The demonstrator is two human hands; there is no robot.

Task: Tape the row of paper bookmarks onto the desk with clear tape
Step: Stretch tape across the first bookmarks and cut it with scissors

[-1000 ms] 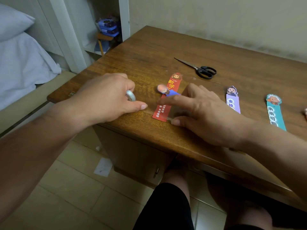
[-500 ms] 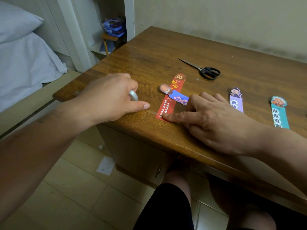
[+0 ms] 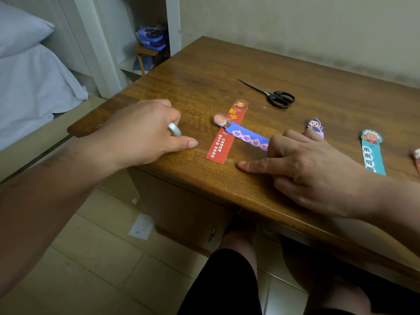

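Bookmarks (image 3: 226, 133) crossed on desk (image 3: 318, 92), left hand (image 3: 141, 130) fingers clamped on tape roll (image 3: 174, 129), right hand (image 3: 306, 169) forefinger extended, other fingers curled

A wooden desk (image 3: 261, 189) stands against a beige wall (image 3: 295, 26); left of it, apparently a bed (image 3: 34, 87); below, tiled floor (image 3: 91, 258).

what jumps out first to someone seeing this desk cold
Two bare hands near the desk's front edge: the left hand curled around a tape roll, the right hand pointing a finger beside the red bookmark's bottom end. A blue bookmark lies across it; black scissors behind.
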